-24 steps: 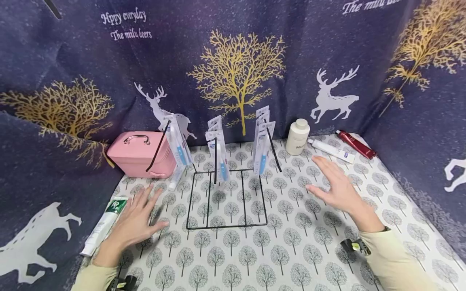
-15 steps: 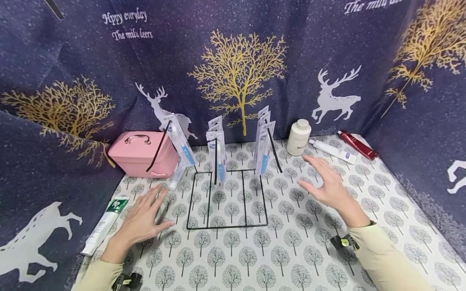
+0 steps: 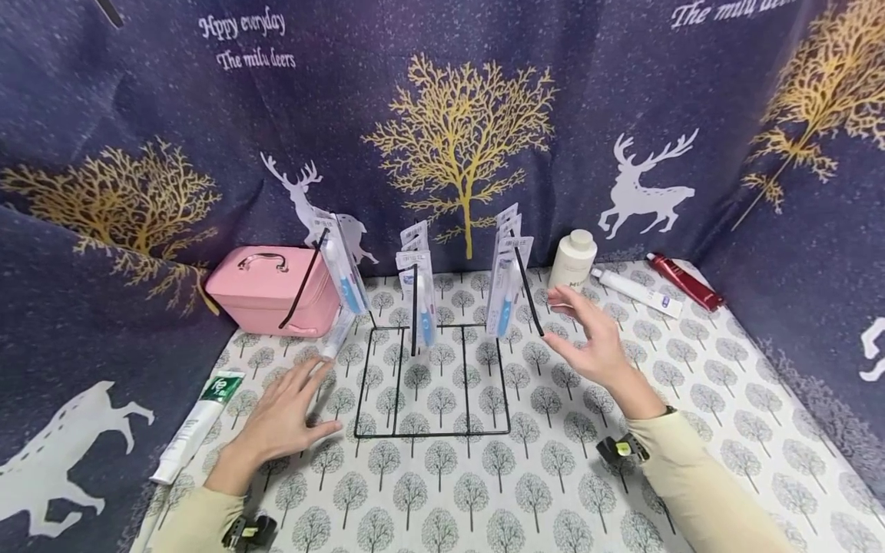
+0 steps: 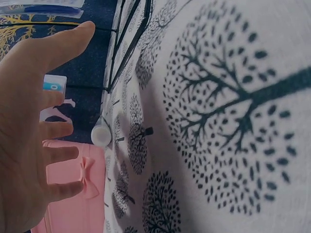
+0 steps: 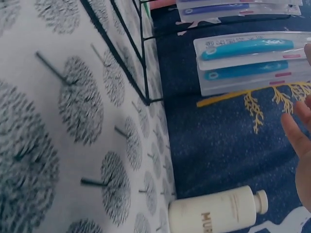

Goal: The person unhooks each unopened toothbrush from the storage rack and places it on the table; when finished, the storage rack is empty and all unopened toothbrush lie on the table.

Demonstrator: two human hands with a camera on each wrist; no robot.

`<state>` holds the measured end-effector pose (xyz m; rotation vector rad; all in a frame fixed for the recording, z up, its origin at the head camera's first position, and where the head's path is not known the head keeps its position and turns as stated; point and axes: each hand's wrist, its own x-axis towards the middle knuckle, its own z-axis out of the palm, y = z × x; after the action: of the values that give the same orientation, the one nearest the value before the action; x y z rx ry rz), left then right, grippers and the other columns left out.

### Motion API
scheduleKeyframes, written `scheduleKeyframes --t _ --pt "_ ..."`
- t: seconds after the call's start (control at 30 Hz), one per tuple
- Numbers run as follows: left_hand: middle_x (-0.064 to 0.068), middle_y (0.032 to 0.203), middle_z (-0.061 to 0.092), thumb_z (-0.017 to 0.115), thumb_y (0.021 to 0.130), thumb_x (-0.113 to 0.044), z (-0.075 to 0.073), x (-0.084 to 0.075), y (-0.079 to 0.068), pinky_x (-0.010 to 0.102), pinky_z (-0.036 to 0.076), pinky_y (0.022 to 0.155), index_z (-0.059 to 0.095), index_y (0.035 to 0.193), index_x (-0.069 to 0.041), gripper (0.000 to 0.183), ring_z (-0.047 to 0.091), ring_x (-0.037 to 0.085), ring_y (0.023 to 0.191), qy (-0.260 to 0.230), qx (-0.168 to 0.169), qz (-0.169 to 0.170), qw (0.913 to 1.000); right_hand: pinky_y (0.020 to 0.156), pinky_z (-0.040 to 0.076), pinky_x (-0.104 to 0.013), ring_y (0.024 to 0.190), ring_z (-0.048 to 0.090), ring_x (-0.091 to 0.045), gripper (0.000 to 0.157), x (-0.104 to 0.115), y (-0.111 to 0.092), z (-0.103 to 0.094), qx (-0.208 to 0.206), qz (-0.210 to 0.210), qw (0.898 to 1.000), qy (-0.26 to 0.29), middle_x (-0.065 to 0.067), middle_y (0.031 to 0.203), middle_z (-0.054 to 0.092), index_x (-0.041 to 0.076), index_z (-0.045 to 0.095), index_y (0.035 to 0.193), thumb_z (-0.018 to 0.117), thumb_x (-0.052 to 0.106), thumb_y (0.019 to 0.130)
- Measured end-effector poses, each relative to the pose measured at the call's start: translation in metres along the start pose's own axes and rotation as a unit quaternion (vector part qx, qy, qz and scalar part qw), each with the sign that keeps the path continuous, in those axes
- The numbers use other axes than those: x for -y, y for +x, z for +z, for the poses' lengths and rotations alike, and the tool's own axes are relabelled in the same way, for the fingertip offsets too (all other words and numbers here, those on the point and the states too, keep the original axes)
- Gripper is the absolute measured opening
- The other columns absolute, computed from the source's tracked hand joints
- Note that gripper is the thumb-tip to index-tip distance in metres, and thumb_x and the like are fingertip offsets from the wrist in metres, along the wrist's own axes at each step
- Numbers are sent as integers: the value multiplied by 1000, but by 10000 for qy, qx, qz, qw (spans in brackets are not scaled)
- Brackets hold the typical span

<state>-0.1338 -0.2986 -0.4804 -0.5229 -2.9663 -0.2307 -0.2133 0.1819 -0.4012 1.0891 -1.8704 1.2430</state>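
A black wire rack (image 3: 432, 435) stands mid-table, with three arms slanting toward me. Packaged toothbrushes hang from its left arm (image 3: 346, 280), middle arm (image 3: 425, 307) and right arm (image 3: 506, 303). In the right wrist view, two blue toothbrushes (image 5: 248, 48) show through clear packs. My right hand (image 3: 596, 349) is beside the right arm's front end, thumb and fingers apart with nothing between them. Whether the thumb touches the wire I cannot tell. My left hand (image 3: 280, 415) hovers low over the cloth left of the rack, fingers spread; the left wrist view shows its palm (image 4: 19, 131) bare.
A pink case (image 3: 266, 296) stands back left, with a pale tube (image 3: 337, 334) lying beside it. A green-and-white tube (image 3: 197, 430) lies far left. Back right are a cream bottle (image 3: 574, 257), a white tube (image 3: 636, 292) and a dark red tube (image 3: 684, 280). A curtain (image 3: 332, 100) hangs behind.
My right hand has moved left to the front end of the rack's right arm. My left hand has drifted slightly right. The hanging toothbrush packs on the left have swung a little.
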Motion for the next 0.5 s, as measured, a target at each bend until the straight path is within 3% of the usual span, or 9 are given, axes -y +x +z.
scheduleKeyframes --t 0.17,0.5 --pt "10 151 20 57 69 -72 3 -1 3 69 22 100 11 147 -29 101 25 42 132 18 61 39 10000 80 50 -49 101 59 -28 69 -6 6 12 -47 -63 9987 509 -37 110 53 -22 38 124 68 -13 62" --pt "13 149 23 56 69 -72 9 -9 10 69 24 98 19 147 -22 100 26 38 132 -76 202 206 9996 88 51 -30 104 57 -24 82 -14 19 26 -128 -18 9963 852 -39 107 52 -23 31 127 69 -23 54"
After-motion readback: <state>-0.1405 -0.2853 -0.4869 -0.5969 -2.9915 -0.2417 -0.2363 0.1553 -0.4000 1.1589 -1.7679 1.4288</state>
